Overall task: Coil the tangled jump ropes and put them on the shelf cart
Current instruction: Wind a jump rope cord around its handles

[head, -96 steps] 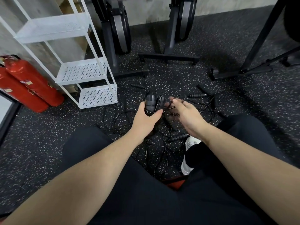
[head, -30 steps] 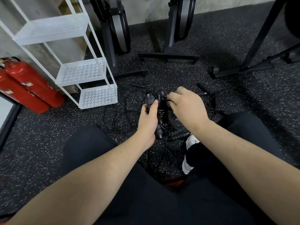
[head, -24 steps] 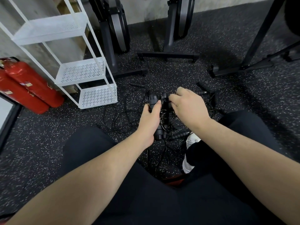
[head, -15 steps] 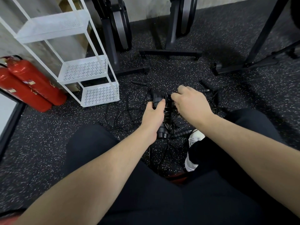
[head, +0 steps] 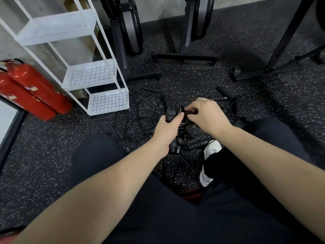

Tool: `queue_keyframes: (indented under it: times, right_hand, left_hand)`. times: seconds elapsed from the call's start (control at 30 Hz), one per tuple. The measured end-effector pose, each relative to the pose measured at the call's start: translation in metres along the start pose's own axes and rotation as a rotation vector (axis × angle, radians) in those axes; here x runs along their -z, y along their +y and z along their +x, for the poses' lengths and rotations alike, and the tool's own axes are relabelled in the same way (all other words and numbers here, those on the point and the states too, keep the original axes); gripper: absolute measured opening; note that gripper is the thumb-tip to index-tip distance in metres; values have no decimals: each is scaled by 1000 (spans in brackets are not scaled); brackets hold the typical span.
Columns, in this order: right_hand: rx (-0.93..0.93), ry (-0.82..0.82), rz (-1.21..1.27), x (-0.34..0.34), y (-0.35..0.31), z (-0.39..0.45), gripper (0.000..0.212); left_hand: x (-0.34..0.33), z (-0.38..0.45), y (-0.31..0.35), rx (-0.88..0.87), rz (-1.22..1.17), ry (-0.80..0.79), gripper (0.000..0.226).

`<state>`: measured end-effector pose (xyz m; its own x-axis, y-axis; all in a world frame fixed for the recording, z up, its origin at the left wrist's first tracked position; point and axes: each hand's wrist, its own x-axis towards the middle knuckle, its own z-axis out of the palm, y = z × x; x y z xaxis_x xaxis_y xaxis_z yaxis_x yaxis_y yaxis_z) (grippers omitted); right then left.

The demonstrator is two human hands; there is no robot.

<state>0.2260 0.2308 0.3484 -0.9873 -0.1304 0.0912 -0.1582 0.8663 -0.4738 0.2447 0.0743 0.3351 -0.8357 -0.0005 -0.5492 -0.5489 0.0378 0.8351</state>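
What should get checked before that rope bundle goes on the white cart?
1. Left hand grips the rope bundle: ok.
2. Right hand pinches the cord at the bundle's top: ok.
3. Cord end tucked in: cannot tell.
4. Shelf cart has free trays: ok.
5. Floor path to the cart free of loose ropes: not ok, cords lie between.
6. Other handles gathered: not ok.

Shelf cart (head: 98, 74): white, perforated dot-pattern trays. Jump ropes (head: 177, 127): black cords, black handles. Fire extinguishers (head: 33, 90): red. Floor (head: 52, 155): black, white-speckled. Trousers (head: 158, 217): black. Shoe (head: 209, 152): white.
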Motion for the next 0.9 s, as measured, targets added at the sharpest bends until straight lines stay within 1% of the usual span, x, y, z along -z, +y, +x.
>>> queue_keyframes:
  times: [0.07, 0.2, 0.3, 0.33, 0.4, 0.43, 0.47, 0.57, 0.63, 0.73, 0.8, 0.9]
  right_hand:
    - [-59, -21, 94, 4, 4, 1, 26]
    - [-38, -115, 113, 7, 2, -2, 29]
    - [-71, -56, 213, 3, 1, -2, 26]
    - [-74, -37, 223, 2, 2, -1, 24]
    - [-57, -8, 251, 0, 3, -3, 22]
    - [-56, 20, 304, 0, 4, -4, 20]
    - [-71, 51, 381, 0, 5, -5, 17]
    - [-90, 110, 571, 0, 3, -8, 17]
    - [-63, 101, 601, 0, 1, -8, 20]
    - [-9, 70, 532, 3, 4, -6, 16]
    - [70, 108, 424, 3, 7, -5, 14]
    - [184, 171, 301, 1, 8, -8, 18]
  left_hand:
    - [0, 0, 0, 21, -10, -22, 34]
    - [0, -3, -2, 64, -46, -28, 31]
    - [2, -2, 0, 41, -51, -29, 27]
    - [3, -2, 1, 32, -47, -40, 31]
    - [3, -4, 3, 29, -33, -58, 53]
    - [3, -5, 4, 33, -30, -62, 63]
    - [3, -6, 5, 30, -30, -64, 65]
    - [6, -4, 9, 35, -80, -80, 54]
    - [7, -3, 9, 38, -90, -91, 45]
    - [8, -2, 6, -1, -66, -73, 31]
    - [8, 0, 6, -52, -33, -56, 22]
    - [8, 1, 8, -74, -15, -56, 18]
